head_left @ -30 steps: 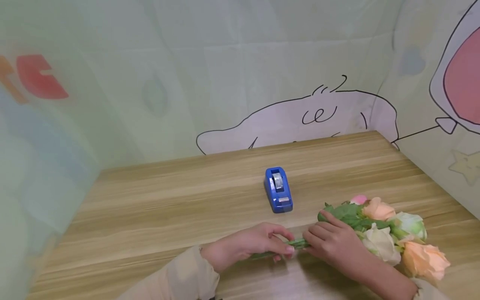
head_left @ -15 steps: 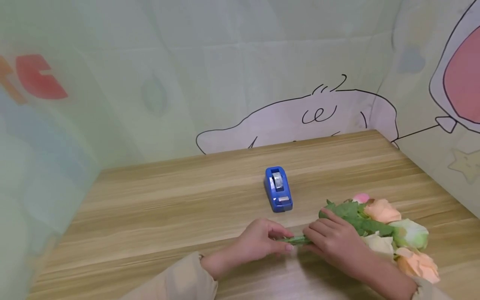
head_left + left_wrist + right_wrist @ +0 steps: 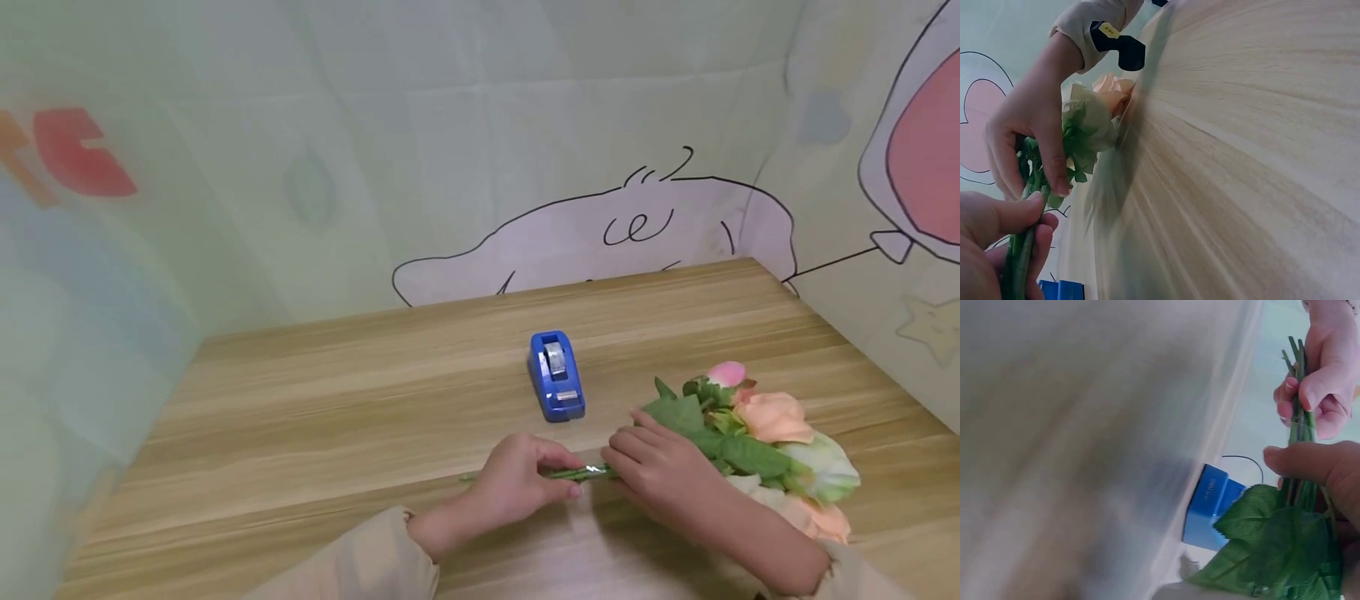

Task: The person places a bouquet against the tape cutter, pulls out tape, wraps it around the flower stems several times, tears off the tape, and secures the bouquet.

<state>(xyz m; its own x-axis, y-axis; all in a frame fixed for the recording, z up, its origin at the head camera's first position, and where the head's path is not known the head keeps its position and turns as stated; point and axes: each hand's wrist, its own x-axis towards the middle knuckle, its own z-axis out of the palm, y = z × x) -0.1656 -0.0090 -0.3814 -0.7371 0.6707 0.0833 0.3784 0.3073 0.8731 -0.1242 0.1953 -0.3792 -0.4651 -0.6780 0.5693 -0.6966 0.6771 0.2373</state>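
Observation:
Both hands hold a bouquet of roses [image 3: 774, 417] with peach, white-green and cream heads, a pink bud [image 3: 726, 373] and green leaves [image 3: 678, 414]. My left hand [image 3: 517, 482] pinches the green stems [image 3: 1296, 412] between thumb and fingers, near their cut ends. Closer to the blossoms, my right hand [image 3: 667, 468] grips the same bundle, thumb across it in the right wrist view. Between the hands, a shiny strip of clear tape [image 3: 595, 470] lies on the stems; how far round it goes I cannot tell. The right forearm covers some lower blooms.
Behind the hands, a blue tape dispenser [image 3: 557, 379] stands on the wood-grain table [image 3: 337, 400]. Cloth walls [image 3: 300, 167] printed with cartoons rise along the table's back and both sides.
The bouquet has turned in the hands: its pink bud has risen, and the lower cream and peach heads have shifted left, partly behind the right forearm. Shiny tape now shows between the hands.

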